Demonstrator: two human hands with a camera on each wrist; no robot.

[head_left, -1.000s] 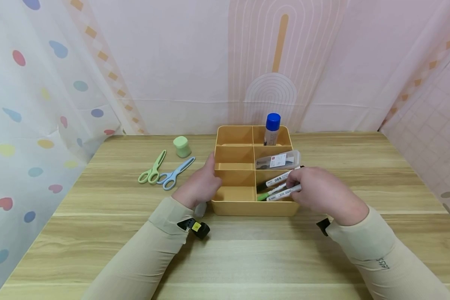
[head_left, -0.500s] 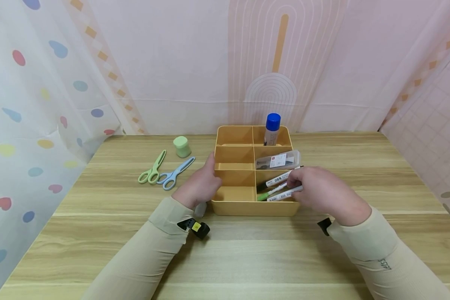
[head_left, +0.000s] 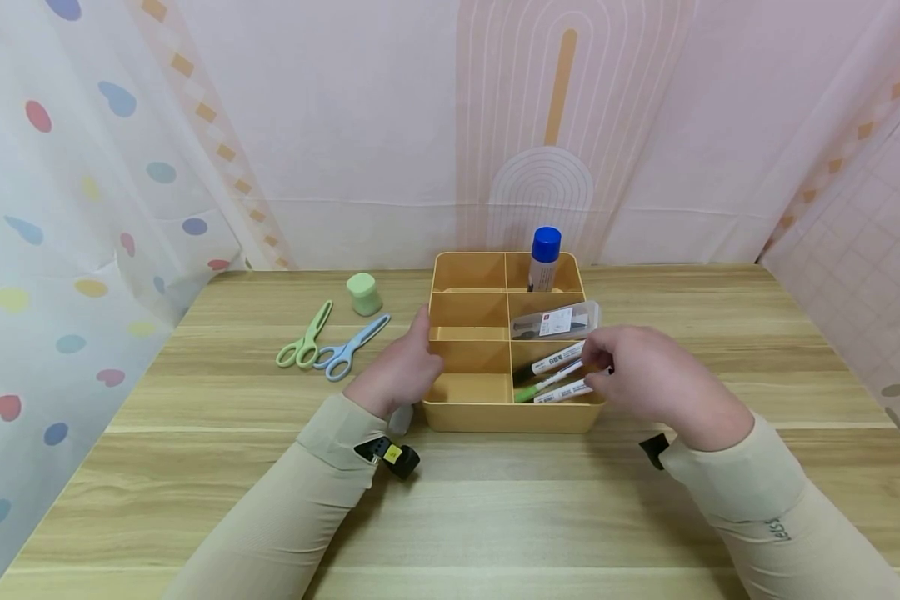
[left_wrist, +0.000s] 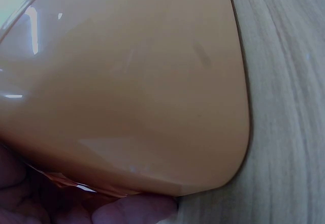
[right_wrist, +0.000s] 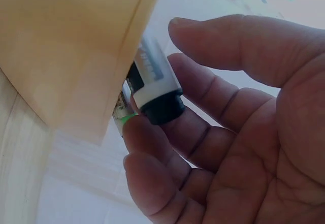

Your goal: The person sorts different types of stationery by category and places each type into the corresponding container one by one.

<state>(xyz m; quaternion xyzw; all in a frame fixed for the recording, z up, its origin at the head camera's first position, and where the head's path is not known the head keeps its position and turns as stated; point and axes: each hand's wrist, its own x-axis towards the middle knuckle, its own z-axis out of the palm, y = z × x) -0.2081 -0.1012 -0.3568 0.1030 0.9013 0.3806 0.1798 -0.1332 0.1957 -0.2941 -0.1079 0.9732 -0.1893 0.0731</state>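
In the head view a yellow desk organizer (head_left: 513, 417) with several compartments stands mid-table. My left hand (head_left: 401, 371) grips its left wall, thumb over the rim; the left wrist view shows fingers (left_wrist: 134, 211) against the glossy outer wall (left_wrist: 152, 92). Two white whiteboard markers, one nearer the front (head_left: 561, 392) and one behind it (head_left: 558, 358), lie slanted in the front right compartment with a green-tipped pen (head_left: 543, 384) between them. Beside their right ends is my right hand (head_left: 645, 375). Seen from the right wrist, its thumb stands apart from a dark-ended marker (right_wrist: 160, 92), fingers loosely bent around it.
A blue-capped glue stick (head_left: 545, 258) stands in the back right compartment, and a clear case (head_left: 558, 321) leans in the one before it. Left of the organizer lie green scissors (head_left: 307, 337), blue scissors (head_left: 352, 346) and a small green jar (head_left: 363, 293). Curtains (head_left: 345, 125) hang behind.
My right hand has loosened from the front marker and shifted slightly right, its thumb and fingers parting. The markers now rest in the compartment. My left hand has stayed in place.
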